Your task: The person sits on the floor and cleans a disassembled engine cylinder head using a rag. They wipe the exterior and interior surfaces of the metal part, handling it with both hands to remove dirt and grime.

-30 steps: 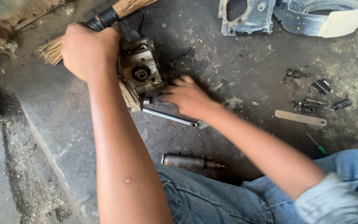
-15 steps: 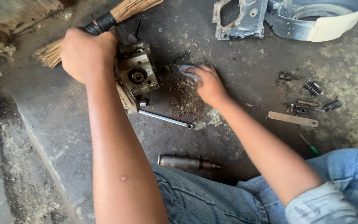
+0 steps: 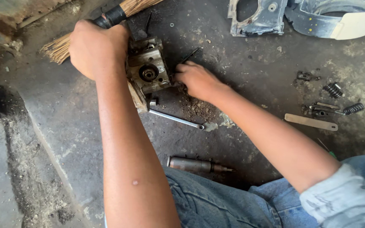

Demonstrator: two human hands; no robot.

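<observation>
Left hand (image 3: 96, 48) clamps the grimy engine block (image 3: 148, 69) upright. Right hand (image 3: 197, 80), fingers curled at its side, contents unseen. Block should be held steady; the wrench (image 3: 176, 119) lies just below.

Oily floor (image 3: 250, 63) bears wrench (image 3: 176, 119), springs (image 3: 333, 90), broom (image 3: 60, 46).

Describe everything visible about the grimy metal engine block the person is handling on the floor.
The metal engine block is a squarish cast piece, dull grey-brown and coated in grime. Its upward face shows a round dark bore with a ring around it and small bolt holes at the corners. It sits on the dark concrete floor, over a broom of pale straw. The left hand grips its left side; the right hand touches its right edge with the fingers. A slim wrench lies just below it.
</observation>
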